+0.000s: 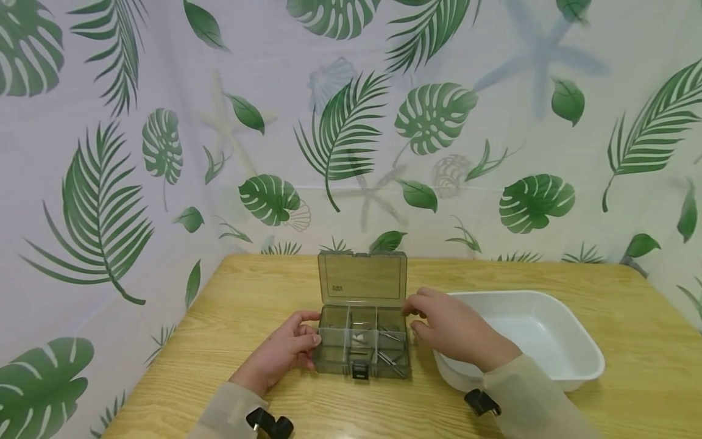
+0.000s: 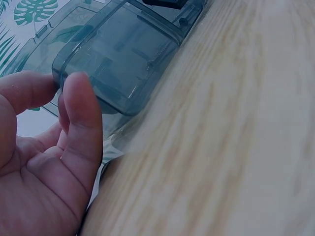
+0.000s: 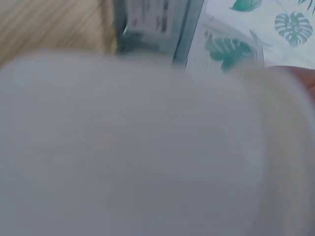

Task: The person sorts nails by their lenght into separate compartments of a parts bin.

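A smoky, see-through compartment box (image 1: pixel 359 350) stands on the wooden table with its lid (image 1: pixel 362 278) raised at the back. Slim metal pieces (image 1: pixel 390 361) lie in the right-hand compartments, and small pale pieces (image 1: pixel 359 337) sit in the middle ones. At the box's left side, my left hand (image 1: pixel 280 352) holds the wall, thumb and index finger at a corner in the left wrist view. My right hand (image 1: pixel 457 329) is at the opposite side, fingers loosely bent, index fingertip right at the rim. In the right wrist view a blurred pale surface hides most of this hand.
Just right of the box is a white basin (image 1: pixel 589 360), partly under my right forearm. The wooden table (image 1: pixel 263 280) ends at a leaf-patterned curtain (image 1: pixel 460 244) behind and to the left. Black wrist mounts (image 1: pixel 482 402) sit on both sleeves.
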The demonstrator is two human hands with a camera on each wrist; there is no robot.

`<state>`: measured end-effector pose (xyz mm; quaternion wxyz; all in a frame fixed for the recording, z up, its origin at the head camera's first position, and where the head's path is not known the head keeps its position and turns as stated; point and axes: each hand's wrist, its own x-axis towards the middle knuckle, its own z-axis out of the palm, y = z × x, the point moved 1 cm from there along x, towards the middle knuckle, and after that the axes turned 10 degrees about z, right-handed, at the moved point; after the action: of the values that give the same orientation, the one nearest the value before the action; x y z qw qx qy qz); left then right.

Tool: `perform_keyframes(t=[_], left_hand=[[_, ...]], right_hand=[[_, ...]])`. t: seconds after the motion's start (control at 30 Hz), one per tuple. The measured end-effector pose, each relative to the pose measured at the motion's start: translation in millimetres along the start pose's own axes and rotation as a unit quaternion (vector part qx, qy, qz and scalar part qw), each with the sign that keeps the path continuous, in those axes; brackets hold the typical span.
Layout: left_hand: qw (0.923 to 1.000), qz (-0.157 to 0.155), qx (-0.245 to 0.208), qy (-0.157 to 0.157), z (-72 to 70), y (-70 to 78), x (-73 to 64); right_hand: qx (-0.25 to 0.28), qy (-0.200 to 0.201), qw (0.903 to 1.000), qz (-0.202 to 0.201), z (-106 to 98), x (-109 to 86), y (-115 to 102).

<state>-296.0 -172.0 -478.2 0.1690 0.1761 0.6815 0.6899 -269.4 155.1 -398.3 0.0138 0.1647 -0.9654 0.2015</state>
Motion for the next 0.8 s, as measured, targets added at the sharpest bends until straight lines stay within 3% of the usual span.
perform_keyframes(t=[0.2, 0.47, 0.8], left_hand=[[1.0, -0.001, 0.001, 0.004, 0.7, 1.0, -0.8], [1.0, 0.001, 0.0, 0.002, 1.3, 1.0, -0.2], [1.0, -0.001, 0.001, 0.002, 0.8, -1.5, 1.9]], right_hand=[[-0.004, 0.005, 1.0, 0.002, -10, -12.3, 25], [-0.038, -0.022, 0.9982, 0.041, -11, -21.2, 63], [-0.036, -0.064, 0.9969, 0.031, 3, -21.7, 78]])
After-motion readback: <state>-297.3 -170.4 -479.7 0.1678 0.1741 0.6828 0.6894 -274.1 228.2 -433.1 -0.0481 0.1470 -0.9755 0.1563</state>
